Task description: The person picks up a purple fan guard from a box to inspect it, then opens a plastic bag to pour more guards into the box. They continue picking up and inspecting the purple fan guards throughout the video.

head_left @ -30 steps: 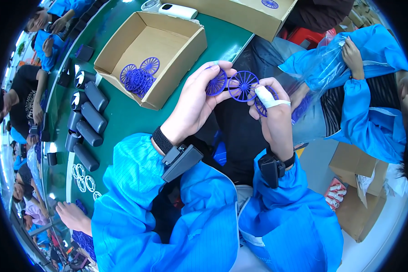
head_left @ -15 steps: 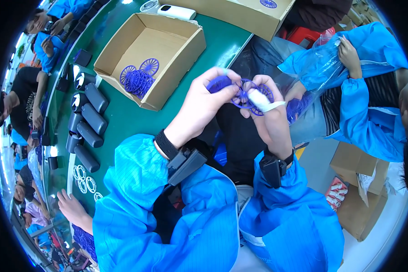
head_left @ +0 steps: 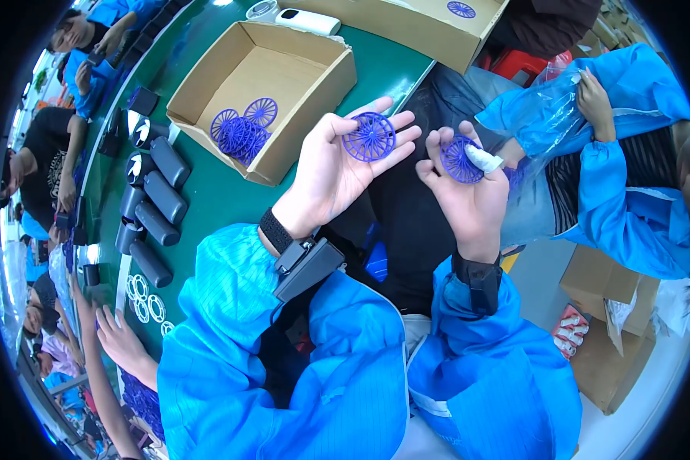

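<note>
My left hand is palm up with its fingers spread. A round purple spoked disc rests on those fingers, its near edge under my thumb; whether several are stacked there I cannot tell. To its right, my right hand has its fingers curled round another purple spoked disc. A crumpled white wad, like cloth or tissue, is also in that hand, against the disc's right side. The two hands are apart, above my lap. More purple spoked discs lie heaped in an open cardboard box left of my left hand.
Dark cylindrical housings and white rings lie along the green table. A second cardboard box stands at the back. At right, a co-worker's hand holds a clear plastic bag. Another person's hand is at lower left.
My hands have moved apart. My left hand has opened out, palm up, under its disc, while my right hand has drawn a disc and the white wad away to the right.
</note>
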`<state>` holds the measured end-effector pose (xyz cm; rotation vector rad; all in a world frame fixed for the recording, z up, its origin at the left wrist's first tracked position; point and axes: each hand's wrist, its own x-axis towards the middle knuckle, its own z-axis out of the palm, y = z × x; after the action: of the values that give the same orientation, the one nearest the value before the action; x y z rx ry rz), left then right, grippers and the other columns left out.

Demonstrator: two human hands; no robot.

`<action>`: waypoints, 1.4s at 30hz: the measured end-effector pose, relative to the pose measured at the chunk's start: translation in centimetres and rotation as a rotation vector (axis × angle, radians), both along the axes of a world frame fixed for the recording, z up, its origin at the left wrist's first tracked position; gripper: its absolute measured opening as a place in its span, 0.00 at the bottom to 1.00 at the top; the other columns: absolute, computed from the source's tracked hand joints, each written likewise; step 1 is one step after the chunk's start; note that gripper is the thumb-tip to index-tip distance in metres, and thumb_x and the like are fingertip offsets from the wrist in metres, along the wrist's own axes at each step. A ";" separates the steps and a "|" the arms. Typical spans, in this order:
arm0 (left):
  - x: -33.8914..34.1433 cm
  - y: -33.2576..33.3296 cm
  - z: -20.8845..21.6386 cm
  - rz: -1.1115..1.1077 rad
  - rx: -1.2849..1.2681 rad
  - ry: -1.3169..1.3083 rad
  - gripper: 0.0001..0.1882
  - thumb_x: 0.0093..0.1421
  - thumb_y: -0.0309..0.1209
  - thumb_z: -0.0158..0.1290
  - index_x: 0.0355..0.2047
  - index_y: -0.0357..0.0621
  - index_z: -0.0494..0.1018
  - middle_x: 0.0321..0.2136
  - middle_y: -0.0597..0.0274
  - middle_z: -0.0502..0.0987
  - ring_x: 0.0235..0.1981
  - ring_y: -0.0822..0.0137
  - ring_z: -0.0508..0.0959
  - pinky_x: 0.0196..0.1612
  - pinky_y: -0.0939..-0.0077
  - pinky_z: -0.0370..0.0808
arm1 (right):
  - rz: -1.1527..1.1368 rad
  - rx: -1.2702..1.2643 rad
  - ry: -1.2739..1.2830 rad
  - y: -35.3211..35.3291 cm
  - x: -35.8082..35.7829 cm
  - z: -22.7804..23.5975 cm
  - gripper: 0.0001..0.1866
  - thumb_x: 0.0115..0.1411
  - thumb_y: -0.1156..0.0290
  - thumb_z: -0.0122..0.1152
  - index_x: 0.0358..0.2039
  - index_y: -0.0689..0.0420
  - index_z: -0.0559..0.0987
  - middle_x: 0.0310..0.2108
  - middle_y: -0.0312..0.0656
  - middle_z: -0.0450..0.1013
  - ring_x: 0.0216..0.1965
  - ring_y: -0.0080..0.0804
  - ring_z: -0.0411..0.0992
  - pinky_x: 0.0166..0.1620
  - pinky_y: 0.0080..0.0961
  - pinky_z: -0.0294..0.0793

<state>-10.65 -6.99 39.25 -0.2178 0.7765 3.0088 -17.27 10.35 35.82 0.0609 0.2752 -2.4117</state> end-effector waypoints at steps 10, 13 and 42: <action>-0.2 0.3 0.2 -0.044 -0.062 -0.037 0.23 0.61 0.26 0.34 0.56 0.29 0.54 0.53 0.40 0.62 0.53 0.52 0.67 0.57 0.58 0.65 | -0.099 0.519 0.525 -1.3 1.5 0.4 0.09 0.62 0.72 0.45 0.43 0.57 0.68 0.35 0.36 0.66 0.32 0.21 0.64 0.34 0.17 0.65; -0.2 0.4 0.4 -0.063 -0.101 -0.048 0.21 0.62 0.24 0.35 0.55 0.29 0.57 0.51 0.42 0.64 0.52 0.54 0.68 0.56 0.59 0.67 | -0.092 0.516 0.507 -1.3 1.4 0.3 0.09 0.62 0.72 0.45 0.42 0.57 0.68 0.34 0.36 0.66 0.32 0.20 0.64 0.33 0.17 0.64; 0.3 1.6 0.8 -0.028 -0.597 -0.093 0.15 0.61 0.28 0.45 0.48 0.36 0.66 0.40 0.57 0.71 0.41 0.68 0.74 0.47 0.72 0.73 | -0.206 0.578 0.559 -0.8 1.2 0.8 0.10 0.57 0.78 0.53 0.41 0.60 0.70 0.31 0.37 0.69 0.27 0.19 0.67 0.27 0.15 0.65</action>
<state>-10.38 -5.42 40.01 -0.3470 1.6226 2.6280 -16.08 9.59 36.66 -0.3441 1.2666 -2.4249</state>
